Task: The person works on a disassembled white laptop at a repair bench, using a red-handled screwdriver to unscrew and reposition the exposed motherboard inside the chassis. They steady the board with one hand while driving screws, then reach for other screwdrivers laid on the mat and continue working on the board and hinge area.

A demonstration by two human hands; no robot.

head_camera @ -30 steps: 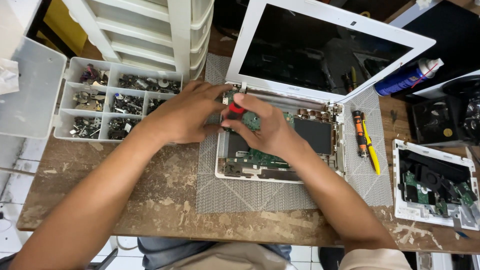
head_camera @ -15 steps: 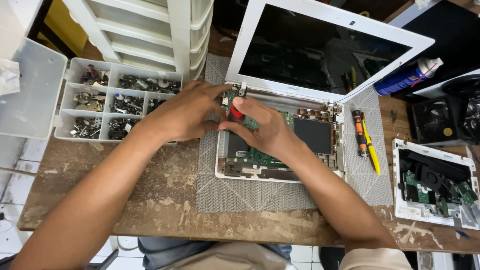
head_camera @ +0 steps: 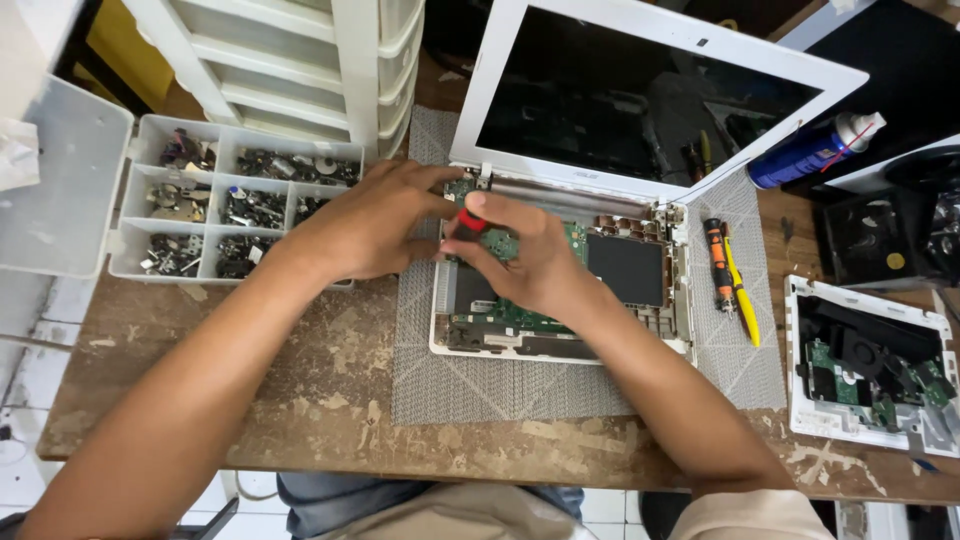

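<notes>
The fingers of the right hand [head_camera: 535,262] are closed around the red handle of a small screwdriver [head_camera: 472,222], held upright near the left hinge of the opened laptop [head_camera: 560,300]. The left hand [head_camera: 365,222] lies just beside it, its fingers curled in at the tool's upper end and at the hinge corner; whether they pinch the tool or only steady it cannot be told, the tip being hidden behind the hands.

The laptop lies on a grey mat [head_camera: 480,380] on the worn wooden tabletop [head_camera: 300,400], its keyboard cover off, the green circuit board [head_camera: 500,315] exposed, the white-framed screen [head_camera: 640,90] tilted back.

Judged from the grip, the step in hand is work on a screw at the hinge corner. A further move would call for a tip kept square in the screw head and light downward pressure, with care not to slip onto the board.

To the left, a clear parts tray [head_camera: 225,200] holds sorted screws and small pieces. To the right lie an orange-handled screwdriver [head_camera: 715,262], a yellow tool [head_camera: 742,305], a blue spray can [head_camera: 810,152], and a second dismantled device [head_camera: 870,365].
</notes>
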